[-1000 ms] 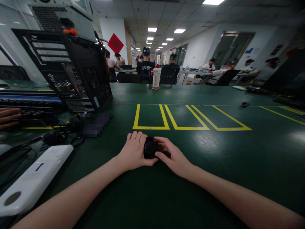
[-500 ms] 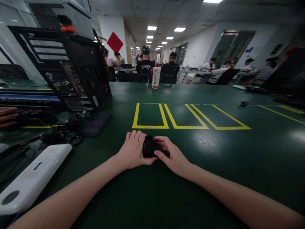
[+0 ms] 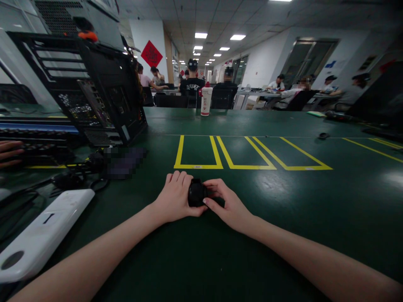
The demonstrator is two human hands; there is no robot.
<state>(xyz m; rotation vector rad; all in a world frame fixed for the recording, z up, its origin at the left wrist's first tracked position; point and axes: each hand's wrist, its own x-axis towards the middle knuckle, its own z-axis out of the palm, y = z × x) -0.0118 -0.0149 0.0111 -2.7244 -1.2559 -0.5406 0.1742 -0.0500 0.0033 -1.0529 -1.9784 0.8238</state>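
A small black rounded object (image 3: 196, 193) sits low over the green tabletop (image 3: 201, 260), between my two hands; its exact kind does not show. My left hand (image 3: 177, 196) wraps round its left side, with the thumb along the near edge. From the right, my right hand (image 3: 227, 205) has its curled fingers and thumb tip against the object's right side. The palm sides and part of the object are hidden by my fingers.
Yellow tape outlines (image 3: 198, 167) mark the table beyond my hands. An opened black computer case (image 3: 110, 96), dark cables (image 3: 67, 180) and a long white device (image 3: 47, 230) lie left. Another person's hand (image 3: 11, 152) shows at the left edge. A white-and-red bottle (image 3: 205, 100) stands farther back.
My hands and the black object stay almost where they were. The whole view has shifted very slightly.
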